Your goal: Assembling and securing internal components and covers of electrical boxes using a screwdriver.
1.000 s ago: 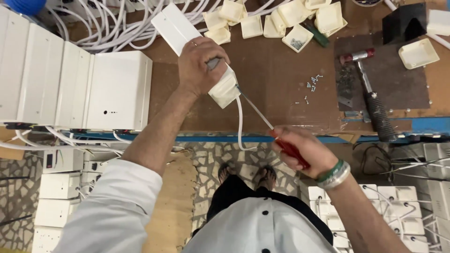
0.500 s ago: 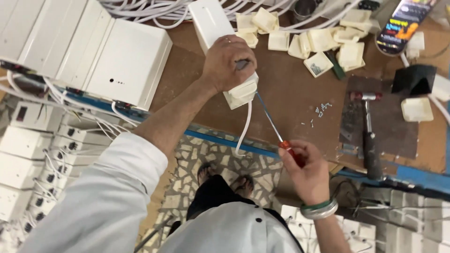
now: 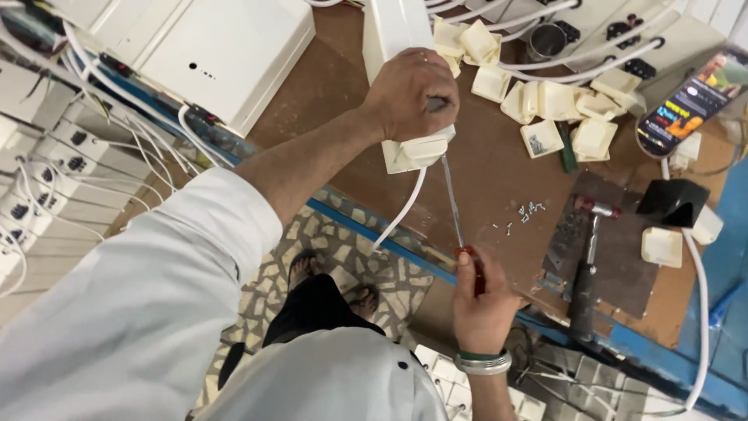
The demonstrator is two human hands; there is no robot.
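Observation:
My left hand (image 3: 411,92) grips the near end of a long white box (image 3: 396,31) with a cream end cap (image 3: 421,153), pressing it down on the brown workbench (image 3: 335,78). A white cable (image 3: 401,214) hangs from that end over the bench edge. My right hand (image 3: 481,300) holds a red-handled screwdriver (image 3: 454,204) whose metal shaft points up into the cream cap.
Several cream plastic caps (image 3: 545,105) lie at the back, small screws (image 3: 522,214) near the middle. A hammer (image 3: 586,265) rests on a dark metal plate (image 3: 623,257). A phone (image 3: 689,101), a black block (image 3: 674,203) and large white boxes (image 3: 226,54) surround the bench.
The view has swung closer and rotated. My right hand with the screwdriver has moved under the box end, and the shaft now stands steeper against the cream cap.

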